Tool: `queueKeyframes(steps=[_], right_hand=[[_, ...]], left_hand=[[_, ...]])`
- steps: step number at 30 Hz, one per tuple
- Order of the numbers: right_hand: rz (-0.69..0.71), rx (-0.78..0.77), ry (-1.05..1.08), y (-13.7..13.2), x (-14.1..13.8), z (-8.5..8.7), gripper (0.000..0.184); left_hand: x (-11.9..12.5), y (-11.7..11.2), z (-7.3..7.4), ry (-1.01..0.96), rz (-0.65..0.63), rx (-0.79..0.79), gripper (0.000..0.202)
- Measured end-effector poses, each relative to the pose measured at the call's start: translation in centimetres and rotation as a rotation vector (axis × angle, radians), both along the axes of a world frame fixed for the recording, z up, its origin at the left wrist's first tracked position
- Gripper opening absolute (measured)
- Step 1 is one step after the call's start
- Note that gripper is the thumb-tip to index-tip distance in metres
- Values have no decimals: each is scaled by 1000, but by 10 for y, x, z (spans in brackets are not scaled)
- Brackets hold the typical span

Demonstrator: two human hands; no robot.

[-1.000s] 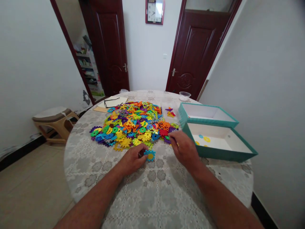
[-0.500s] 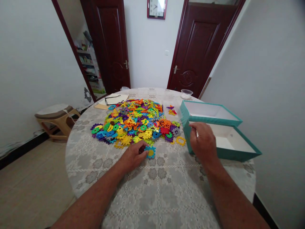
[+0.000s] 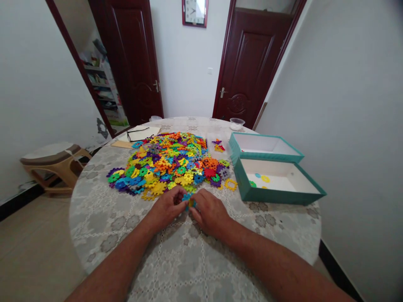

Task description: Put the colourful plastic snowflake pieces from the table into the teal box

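Right hand (image 3: 209,212) has come back from the boxes and now meets the left hand (image 3: 168,205), both closed in a pinch on a blue gear piece (image 3: 189,200) just in front of a heap of plastic gears (image 3: 160,165) on the table (image 3: 94,235). Off to the right sit 2 teal boxes, the nearer box (image 3: 277,196) holding a few small pieces, the farther box (image 3: 262,156) behind it. A yellow gear (image 3: 231,184) lies between heap and boxes.

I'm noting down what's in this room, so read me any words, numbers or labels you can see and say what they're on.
Wall clock: numerals on the dial, too small and blurred to read.
Nothing else shows any readable text.
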State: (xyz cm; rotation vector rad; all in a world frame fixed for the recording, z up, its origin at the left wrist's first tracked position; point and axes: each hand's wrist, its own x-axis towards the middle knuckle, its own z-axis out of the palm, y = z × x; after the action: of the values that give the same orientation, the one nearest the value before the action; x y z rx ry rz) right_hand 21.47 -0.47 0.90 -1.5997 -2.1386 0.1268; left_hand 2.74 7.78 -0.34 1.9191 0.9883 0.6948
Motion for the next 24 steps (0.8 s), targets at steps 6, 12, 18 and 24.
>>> queueKeyframes(steps=[6,12,18,24], right_hand=[[-18,-17,114,3,0,-11,17],[67,23,262,3,3,-8,11],[-36,469,226,4,45,33,15],[-549,689,-26,9,121,62,21]], left_hand=[[1,-1,5,-18,-53,-73,20],[0,-1,7,-41,-44,-119,24],[0,-3,8,-12,-17,-23,18],[1,-7,11,25,-46,47,11]])
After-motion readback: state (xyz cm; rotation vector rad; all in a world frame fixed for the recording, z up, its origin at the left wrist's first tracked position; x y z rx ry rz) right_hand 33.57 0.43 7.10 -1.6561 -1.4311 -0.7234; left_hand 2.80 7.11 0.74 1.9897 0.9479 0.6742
